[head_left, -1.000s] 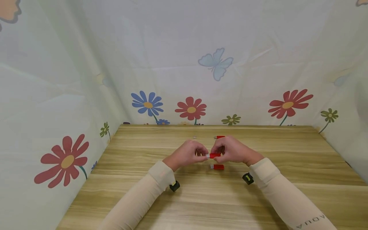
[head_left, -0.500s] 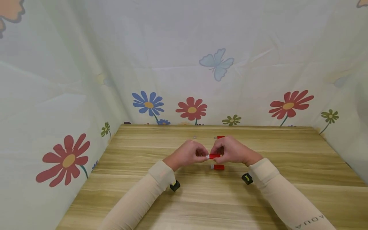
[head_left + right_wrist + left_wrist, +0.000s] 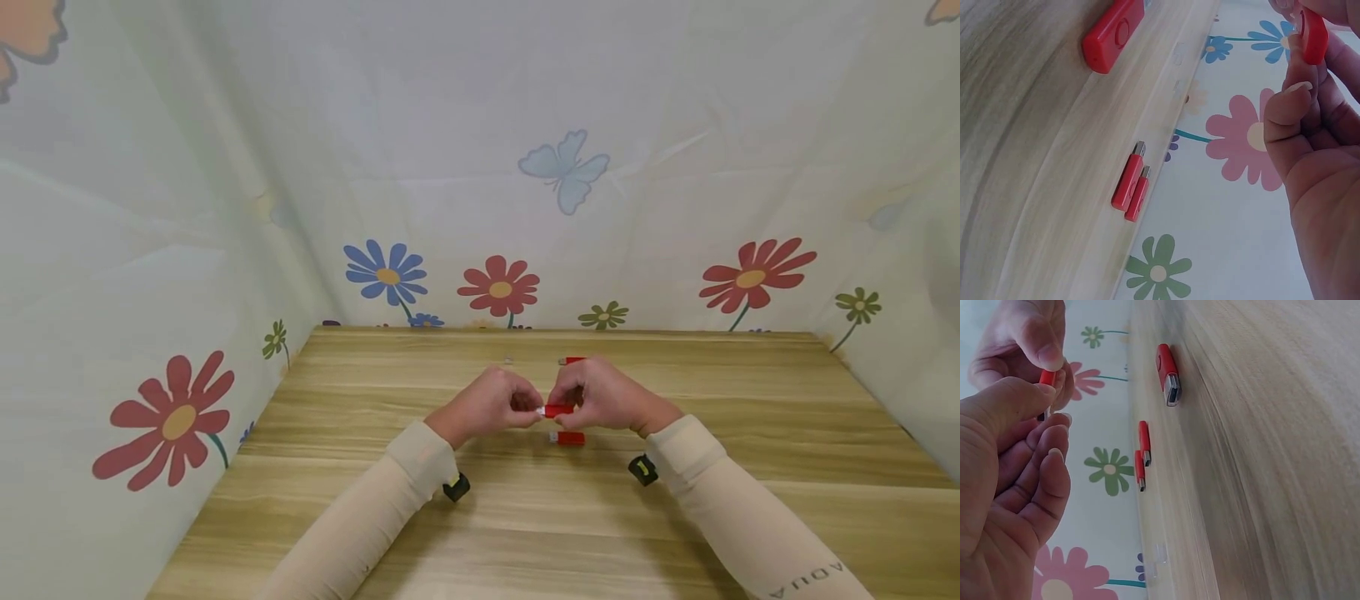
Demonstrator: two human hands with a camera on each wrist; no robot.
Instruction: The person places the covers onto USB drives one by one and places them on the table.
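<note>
Over the table, both hands meet at a red USB flash drive. My right hand pinches its red body between thumb and fingers. From the other side my left hand pinches the pale connector end; the fingertips largely hide whether a clear cap covers it. Just below the hands lies another red flash drive, its connector inside a clear cap. Farther back, two red flash drives rest side by side, metal connectors bare.
Small clear caps lie near the back of the wood-grain table. A white cloth printed with flowers rises behind the table and along its sides. Dark wrist cameras hang under both sleeves.
Both hands keep hold of the flash drive in nearly the same place. Only a slight shift of the whole head view shows; the drives on the table stay put.
</note>
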